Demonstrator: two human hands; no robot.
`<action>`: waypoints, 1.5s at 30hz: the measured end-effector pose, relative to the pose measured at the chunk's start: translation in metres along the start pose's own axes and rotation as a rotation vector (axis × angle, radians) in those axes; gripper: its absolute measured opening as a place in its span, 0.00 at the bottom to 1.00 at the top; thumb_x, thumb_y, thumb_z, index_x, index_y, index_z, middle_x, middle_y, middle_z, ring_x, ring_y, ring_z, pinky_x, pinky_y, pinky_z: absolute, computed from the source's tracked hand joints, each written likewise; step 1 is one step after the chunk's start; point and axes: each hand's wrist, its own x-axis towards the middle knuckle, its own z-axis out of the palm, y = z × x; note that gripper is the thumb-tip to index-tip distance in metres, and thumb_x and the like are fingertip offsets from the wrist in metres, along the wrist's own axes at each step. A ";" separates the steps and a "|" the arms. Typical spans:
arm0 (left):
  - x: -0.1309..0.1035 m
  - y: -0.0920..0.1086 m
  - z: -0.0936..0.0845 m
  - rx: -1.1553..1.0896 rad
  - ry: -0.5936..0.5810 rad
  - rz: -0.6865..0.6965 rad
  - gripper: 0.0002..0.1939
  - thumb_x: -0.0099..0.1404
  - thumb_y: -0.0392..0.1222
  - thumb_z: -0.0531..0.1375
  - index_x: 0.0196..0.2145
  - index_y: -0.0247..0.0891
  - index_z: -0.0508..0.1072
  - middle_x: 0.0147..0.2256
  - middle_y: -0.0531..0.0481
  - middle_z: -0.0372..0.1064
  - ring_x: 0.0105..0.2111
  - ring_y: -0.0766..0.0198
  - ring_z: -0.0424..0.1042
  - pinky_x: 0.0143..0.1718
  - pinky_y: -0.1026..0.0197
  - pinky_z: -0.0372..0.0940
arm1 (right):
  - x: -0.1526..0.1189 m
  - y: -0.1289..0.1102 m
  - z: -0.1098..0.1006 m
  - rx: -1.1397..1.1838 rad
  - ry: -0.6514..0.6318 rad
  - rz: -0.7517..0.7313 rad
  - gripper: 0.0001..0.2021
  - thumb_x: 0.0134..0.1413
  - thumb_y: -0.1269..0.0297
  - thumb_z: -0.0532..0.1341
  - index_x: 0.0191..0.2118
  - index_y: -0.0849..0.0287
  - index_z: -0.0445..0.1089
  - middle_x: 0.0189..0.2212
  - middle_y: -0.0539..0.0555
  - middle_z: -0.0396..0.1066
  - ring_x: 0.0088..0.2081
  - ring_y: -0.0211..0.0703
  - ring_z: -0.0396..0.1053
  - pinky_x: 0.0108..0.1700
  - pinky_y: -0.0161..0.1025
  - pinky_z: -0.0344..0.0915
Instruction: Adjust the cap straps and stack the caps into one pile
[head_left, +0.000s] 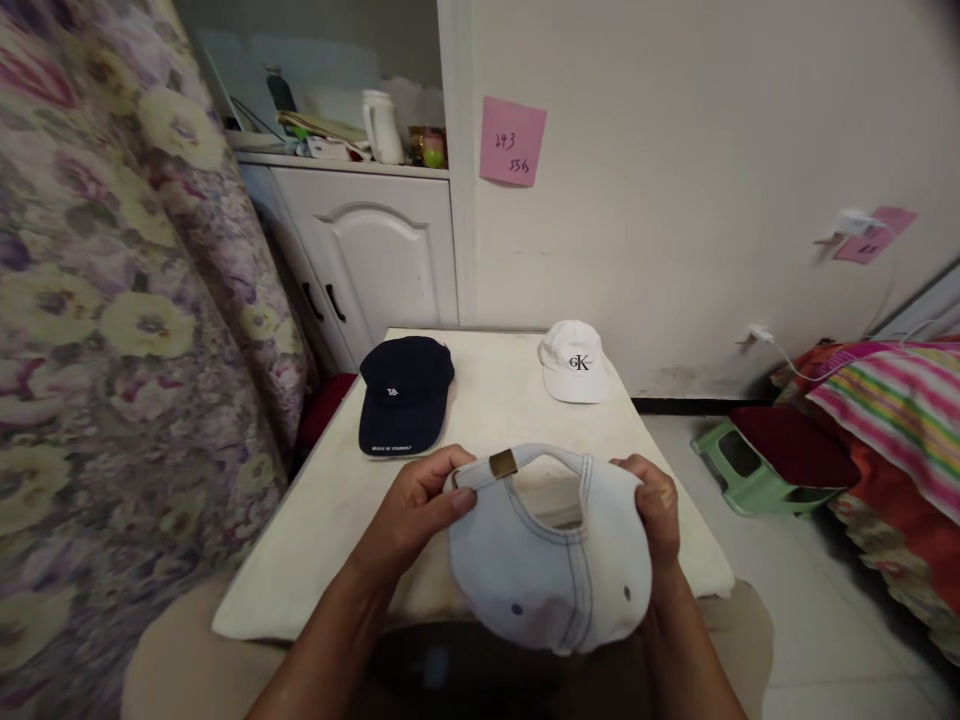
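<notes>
A light-blue denim baseball cap (551,570) hangs between my two hands above the table's near edge. Its back faces me, with the strap, a brass buckle and the arched rear opening at the top. My left hand (424,500) pinches the strap end beside the buckle, thumb on the near side. On the opposite rim, my right hand (656,505) is closed around the cap's edge. Farther off on the table lie a navy baseball cap (405,390) at the left and a white baseball cap (572,360) with black letters at the right; neither hand touches them.
The table (495,400) has a cream cover. A floral curtain (135,330) hangs at the left, near a white cabinet (375,240) holding a white jug (382,127). At the right stand a green stool (742,465) and a bed with a striped cover (900,400).
</notes>
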 end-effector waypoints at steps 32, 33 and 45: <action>-0.019 0.000 0.044 0.170 -0.223 -0.250 0.09 0.61 0.44 0.63 0.36 0.36 0.74 0.28 0.54 0.64 0.26 0.67 0.58 0.24 0.67 0.51 | -0.015 -0.052 0.041 -0.574 -0.530 0.066 0.10 0.52 0.75 0.68 0.32 0.55 0.67 0.41 0.52 0.70 0.43 0.45 0.70 0.44 0.40 0.65; -0.019 -0.001 0.043 0.162 -0.219 -0.252 0.09 0.61 0.44 0.63 0.36 0.36 0.74 0.28 0.54 0.64 0.27 0.66 0.58 0.25 0.67 0.51 | -0.014 -0.051 0.043 -0.559 -0.537 0.085 0.09 0.52 0.75 0.68 0.32 0.56 0.67 0.41 0.52 0.70 0.43 0.45 0.70 0.44 0.40 0.64; -0.013 -0.006 0.032 0.085 -0.268 -0.274 0.14 0.61 0.50 0.65 0.37 0.36 0.75 0.29 0.52 0.66 0.27 0.67 0.59 0.26 0.66 0.52 | -0.007 -0.030 0.036 -0.111 -0.578 0.300 0.14 0.48 0.59 0.72 0.27 0.57 0.66 0.41 0.53 0.66 0.39 0.43 0.66 0.39 0.38 0.64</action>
